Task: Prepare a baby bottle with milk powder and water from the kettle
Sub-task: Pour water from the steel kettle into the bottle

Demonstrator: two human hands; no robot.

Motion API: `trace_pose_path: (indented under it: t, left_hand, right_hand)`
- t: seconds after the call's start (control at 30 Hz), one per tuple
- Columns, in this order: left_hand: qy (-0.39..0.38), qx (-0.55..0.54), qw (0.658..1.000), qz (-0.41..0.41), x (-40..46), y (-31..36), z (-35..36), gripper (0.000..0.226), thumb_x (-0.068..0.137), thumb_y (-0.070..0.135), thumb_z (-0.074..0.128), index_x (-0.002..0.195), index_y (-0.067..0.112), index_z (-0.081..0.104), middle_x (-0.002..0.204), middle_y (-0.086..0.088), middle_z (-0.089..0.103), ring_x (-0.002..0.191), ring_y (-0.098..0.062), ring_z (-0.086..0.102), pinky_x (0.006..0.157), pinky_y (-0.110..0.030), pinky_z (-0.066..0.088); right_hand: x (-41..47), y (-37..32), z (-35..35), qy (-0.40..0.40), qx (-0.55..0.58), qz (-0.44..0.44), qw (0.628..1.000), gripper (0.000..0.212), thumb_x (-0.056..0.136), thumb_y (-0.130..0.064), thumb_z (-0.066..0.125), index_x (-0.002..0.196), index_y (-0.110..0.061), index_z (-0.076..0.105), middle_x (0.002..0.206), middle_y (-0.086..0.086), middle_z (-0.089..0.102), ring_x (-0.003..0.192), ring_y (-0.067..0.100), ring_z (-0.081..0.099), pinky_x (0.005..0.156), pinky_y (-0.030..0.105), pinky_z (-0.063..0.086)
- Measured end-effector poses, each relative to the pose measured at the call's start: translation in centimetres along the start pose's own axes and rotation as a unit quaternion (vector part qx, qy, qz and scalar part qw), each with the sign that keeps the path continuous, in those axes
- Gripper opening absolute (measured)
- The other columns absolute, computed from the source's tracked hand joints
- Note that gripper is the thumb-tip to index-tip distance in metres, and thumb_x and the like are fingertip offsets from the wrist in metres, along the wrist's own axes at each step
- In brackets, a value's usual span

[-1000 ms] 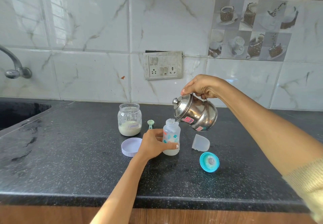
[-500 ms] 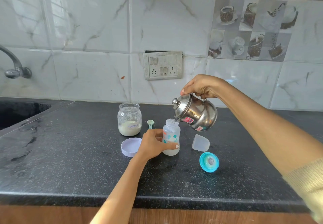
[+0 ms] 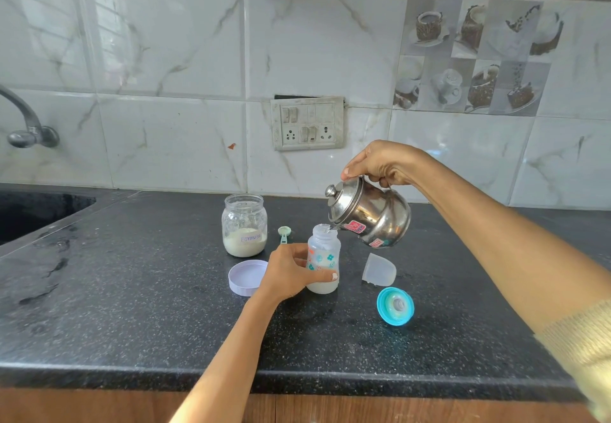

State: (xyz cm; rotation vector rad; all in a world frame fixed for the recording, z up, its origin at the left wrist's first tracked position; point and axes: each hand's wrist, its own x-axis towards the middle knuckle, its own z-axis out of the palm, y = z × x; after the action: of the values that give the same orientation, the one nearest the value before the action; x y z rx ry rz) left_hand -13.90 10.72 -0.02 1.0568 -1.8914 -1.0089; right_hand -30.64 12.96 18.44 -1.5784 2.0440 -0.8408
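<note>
A clear baby bottle point(image 3: 324, 250) with flower prints stands upright on the black counter, whitish liquid in its base. My left hand point(image 3: 291, 274) grips it from the left. My right hand point(image 3: 383, 165) holds a steel kettle point(image 3: 370, 216) by its top handle, tilted left with the spout over the bottle's mouth. An open glass jar of milk powder point(image 3: 244, 226) stands behind at the left, with a green scoop point(image 3: 283, 233) beside it.
A lilac jar lid point(image 3: 246, 277) lies left of the bottle. The clear bottle cap point(image 3: 378, 269) and teal nipple ring point(image 3: 395, 306) lie to the right. A sink point(image 3: 29, 211) and tap point(image 3: 26, 125) are far left. The counter edge point(image 3: 297, 379) runs along the front.
The kettle stays tilted over the bottle, and both hands have kept their places.
</note>
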Motion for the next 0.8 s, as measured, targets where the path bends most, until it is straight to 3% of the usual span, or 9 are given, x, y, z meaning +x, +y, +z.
trace_pose_path:
  t: [0.33, 0.63, 0.8]
  left_hand:
    - [0.000, 0.006, 1.000, -0.001, 0.00, 0.13, -0.03, 0.054, 0.066, 0.027, 0.085, 0.116, 0.018, 0.067, 0.115, 0.002, 0.068, 0.096, -0.010, 0.062, 0.080, -0.021, 0.050]
    - [-0.001, 0.003, 1.000, 0.001, -0.04, 0.01, -0.03, 0.055, 0.065, 0.028, 0.085, 0.115, 0.017, 0.067, 0.115, 0.001, 0.069, 0.101, -0.012, 0.064, 0.084, -0.025, 0.052]
    - [-0.002, 0.007, 1.000, -0.002, 0.04, 0.00, -0.04, 0.056, 0.065, 0.029, 0.085, 0.117, 0.017, 0.066, 0.117, 0.001, 0.068, 0.103, -0.013, 0.064, 0.089, -0.029, 0.053]
  right_hand:
    - [-0.12, 0.09, -0.11, -0.007, -0.005, -0.003, 1.000, 0.008, 0.086, -0.012, 0.068, 0.092, -0.011, 0.072, 0.064, 0.004, 0.040, 0.053, 0.010, 0.025, 0.040, 0.020, 0.026]
    - [-0.22, -0.04, 0.08, 0.003, -0.004, -0.004, 1.000, 0.013, 0.085, -0.012, 0.069, 0.097, -0.010, 0.072, 0.070, 0.002, 0.045, 0.056, 0.011, 0.028, 0.046, 0.023, 0.028]
    - [-0.22, -0.10, 0.02, 0.002, -0.006, -0.002, 1.000, 0.005, 0.085, -0.012, 0.069, 0.088, -0.012, 0.072, 0.070, 0.002, 0.047, 0.057, 0.011, 0.027, 0.047, 0.023, 0.027]
